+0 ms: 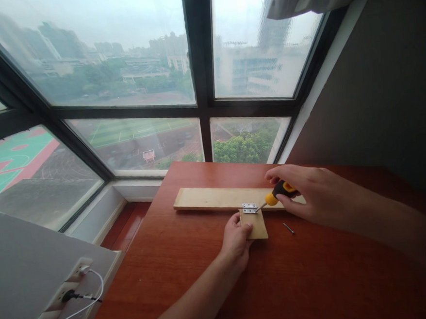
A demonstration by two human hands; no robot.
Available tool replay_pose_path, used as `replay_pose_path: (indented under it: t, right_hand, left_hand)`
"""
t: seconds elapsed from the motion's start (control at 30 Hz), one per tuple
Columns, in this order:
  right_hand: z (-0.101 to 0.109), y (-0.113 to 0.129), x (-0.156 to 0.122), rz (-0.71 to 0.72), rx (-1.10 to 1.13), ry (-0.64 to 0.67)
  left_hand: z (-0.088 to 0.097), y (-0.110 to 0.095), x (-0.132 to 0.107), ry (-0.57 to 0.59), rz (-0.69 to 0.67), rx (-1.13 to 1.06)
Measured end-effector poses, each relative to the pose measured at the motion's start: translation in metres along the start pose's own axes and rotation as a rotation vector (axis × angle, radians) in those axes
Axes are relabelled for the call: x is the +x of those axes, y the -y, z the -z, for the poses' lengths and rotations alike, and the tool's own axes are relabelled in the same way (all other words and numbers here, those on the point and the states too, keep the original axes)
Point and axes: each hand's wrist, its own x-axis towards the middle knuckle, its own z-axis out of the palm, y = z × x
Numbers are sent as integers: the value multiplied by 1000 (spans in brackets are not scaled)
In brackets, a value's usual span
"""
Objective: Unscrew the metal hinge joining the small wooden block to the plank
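My left hand point(236, 240) grips a small wooden board point(256, 227) by its left side, thumb on top. A silver hinge point(250, 208) spans the joint between this piece and a long pale wooden plank point(212, 197) lying behind it. In my right hand point(310, 191) is a screwdriver point(279, 192) with a yellow and black handle. It slants down to the left, its tip at the hinge's lower right corner; whether it sits in a screw head is too small to tell. A loose screw point(288, 228) lies on the table right of the small board.
All this rests on a reddish-brown wooden table point(163, 279). Large windows point(131, 141) stand behind it. At lower left, a low wall carries power sockets point(62, 296) with a white cable point(102, 284) and a black plug point(67, 296).
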Motion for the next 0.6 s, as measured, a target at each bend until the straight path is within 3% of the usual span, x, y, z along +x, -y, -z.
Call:
replay_pose_path:
  t: [0.13,0.37,0.6]
  right_hand:
    - [2,-1,-3,50,4,20]
    - [0,1,0,-83,-37,21]
    - [2,-2,-5,61,-17,10]
  left_hand:
    - [0,1,1,-8,-3,4]
    - [1,2,1,-10,-6,-19]
    - [0,1,0,-13,-20,-19]
